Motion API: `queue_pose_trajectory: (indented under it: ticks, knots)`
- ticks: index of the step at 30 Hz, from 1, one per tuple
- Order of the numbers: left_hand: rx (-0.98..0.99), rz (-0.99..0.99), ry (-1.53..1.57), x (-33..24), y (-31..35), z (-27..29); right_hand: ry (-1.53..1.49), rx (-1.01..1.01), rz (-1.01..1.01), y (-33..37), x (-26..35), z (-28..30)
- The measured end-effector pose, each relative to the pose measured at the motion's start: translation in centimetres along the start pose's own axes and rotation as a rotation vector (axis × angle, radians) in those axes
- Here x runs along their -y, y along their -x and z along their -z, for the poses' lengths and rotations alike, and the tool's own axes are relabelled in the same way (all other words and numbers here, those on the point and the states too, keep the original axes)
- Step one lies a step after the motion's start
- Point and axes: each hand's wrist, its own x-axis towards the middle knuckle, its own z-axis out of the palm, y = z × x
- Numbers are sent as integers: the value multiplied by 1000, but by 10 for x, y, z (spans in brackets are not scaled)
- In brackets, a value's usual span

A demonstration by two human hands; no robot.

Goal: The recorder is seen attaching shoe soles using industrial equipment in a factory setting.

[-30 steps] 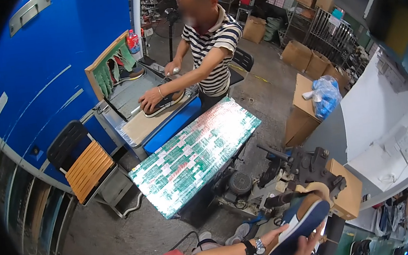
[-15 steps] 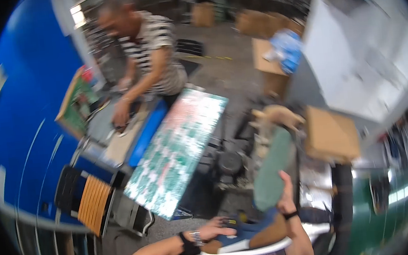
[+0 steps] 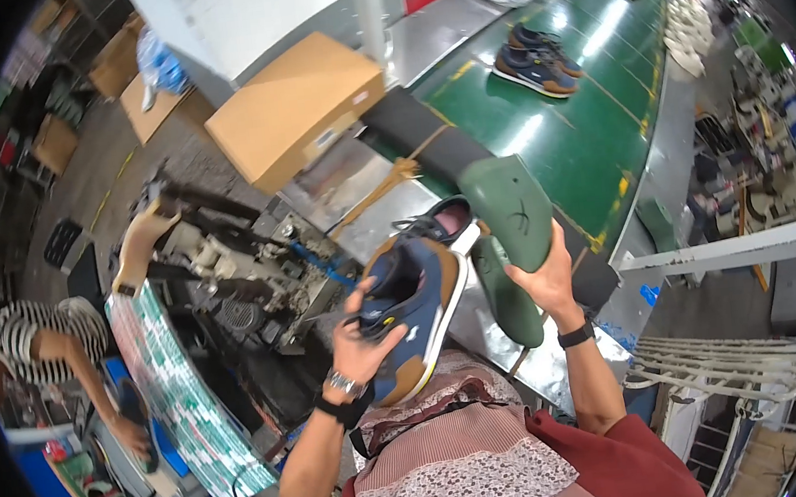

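Note:
A blue and brown sneaker with a white sole is in my left hand. Its fingers close round the heel and collar, and the sole faces right. My right hand grips a green shoe last, thumb on its near side. A second green last is just below it, over the metal surface; whether my right hand touches it I cannot tell. Beyond the held sneaker, partly hidden by it, is another dark shoe with a pink lining.
A pair of matching sneakers stands on the green conveyor belt. A cardboard box is ahead, beside a metal table. Machinery stands left. A co-worker works at the far left. A white rack is at right.
The view has swung right, bringing the conveyor in and moving the co-worker far left. The sneaker has gone from lying level at my waist to steeply tilted. Both hands keep their holds.

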Motion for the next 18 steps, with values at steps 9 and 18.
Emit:
queue_pose_trajectory:
  ticks: [9,18]
  knots:
    - [634,-527,-1001,8,-151,-94,229,-22,-264,89,-168,9]
    - [729,-358,-823,-7,-228,-88,483,-171,-323,34,-108,-62]
